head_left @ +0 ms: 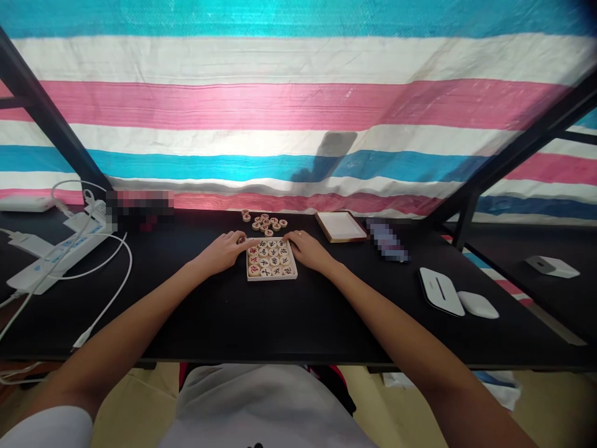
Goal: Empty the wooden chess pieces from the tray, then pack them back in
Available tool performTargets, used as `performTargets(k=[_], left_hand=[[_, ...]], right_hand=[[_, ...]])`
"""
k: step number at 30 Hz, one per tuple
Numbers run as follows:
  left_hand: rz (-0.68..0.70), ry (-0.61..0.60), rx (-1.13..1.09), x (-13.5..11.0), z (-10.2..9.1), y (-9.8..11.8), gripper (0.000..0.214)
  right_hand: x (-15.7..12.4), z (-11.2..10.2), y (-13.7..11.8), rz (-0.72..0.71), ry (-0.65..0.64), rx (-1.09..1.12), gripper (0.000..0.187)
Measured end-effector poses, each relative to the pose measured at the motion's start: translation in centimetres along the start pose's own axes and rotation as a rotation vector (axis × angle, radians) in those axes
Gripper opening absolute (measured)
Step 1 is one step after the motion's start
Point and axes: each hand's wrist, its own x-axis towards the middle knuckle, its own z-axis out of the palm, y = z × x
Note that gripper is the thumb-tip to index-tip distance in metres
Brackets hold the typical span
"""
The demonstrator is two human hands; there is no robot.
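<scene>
A shallow white box (272, 278) sits on the black desk, holding rows of round Chinese chess pieces (275, 261) with red and black characters. My left hand (221, 254) is at its back left corner, the thumb reaching over the rim. Between thumb and fingers shows a single chess piece (241, 239). My right hand (308, 250) lies along the right side, its fingers curled at the back right corner of the box; their undersides are hidden. Just behind the box, several loose chess pieces (265, 220) lie in a small cluster, with two more off to its left.
A box lid (342, 226) lies face up behind my right hand, beside a blurred phone-like object (387, 241). Farther right are a white flat device (441, 291) and a white rounded case (478, 305). A power strip (60, 249) with cables occupies the left. Striped sheeting (261, 106) hangs behind.
</scene>
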Motion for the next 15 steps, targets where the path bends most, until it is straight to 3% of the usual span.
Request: performTargets(k=[15], left_hand=[[-0.064, 0.282, -0.290, 0.5, -1.5, 0.7, 0.017]], right_hand=[[0.0, 0.1, 0.2, -0.023, 0.008, -0.006, 0.022]])
